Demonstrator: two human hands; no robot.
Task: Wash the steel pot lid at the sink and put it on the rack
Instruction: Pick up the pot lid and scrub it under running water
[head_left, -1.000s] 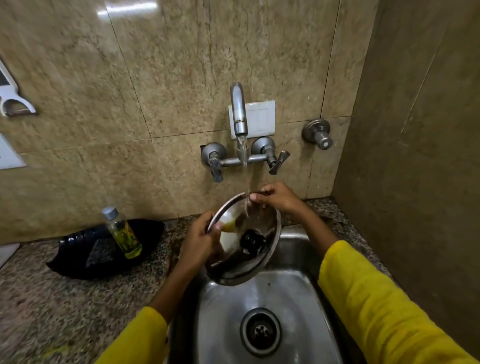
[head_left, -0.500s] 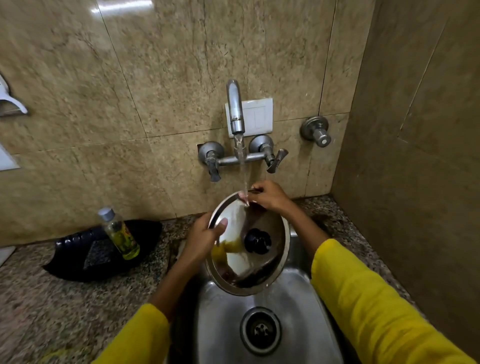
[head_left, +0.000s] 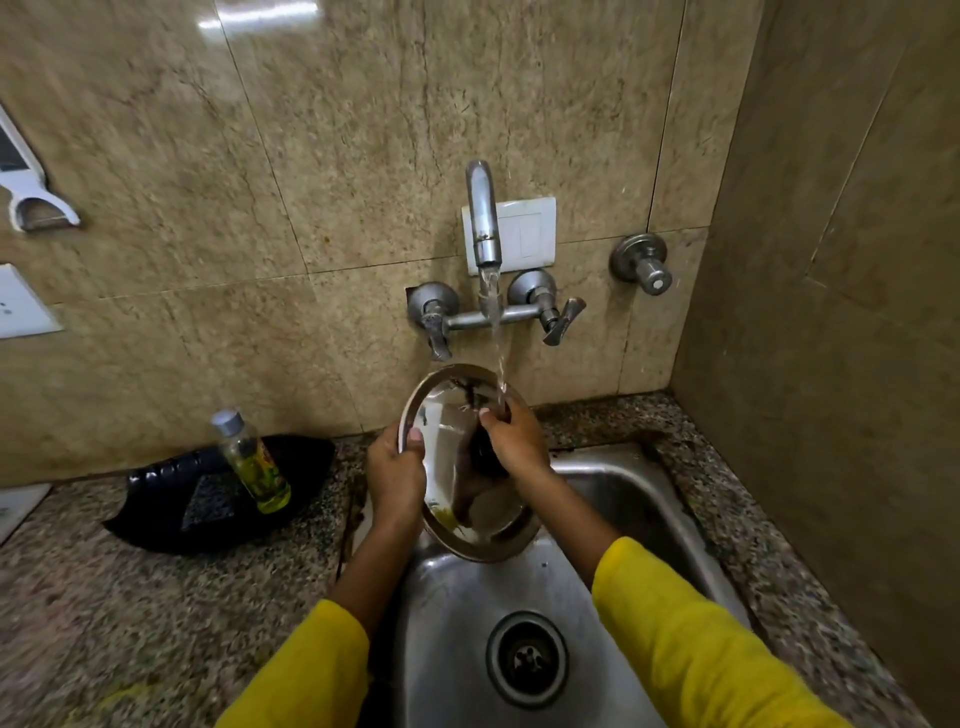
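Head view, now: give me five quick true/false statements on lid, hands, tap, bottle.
1. Water runs from the tap. True.
2. The left hand grips the lid at its rim. True.
3. The lid lies flat on the sink floor. False: both hands hold it tilted above the basin.
4. The right hand is on a tap handle. False: it is at the lid's middle, under the stream.
5. The bottle stands in the sink. False: it rests on a black tray on the counter.
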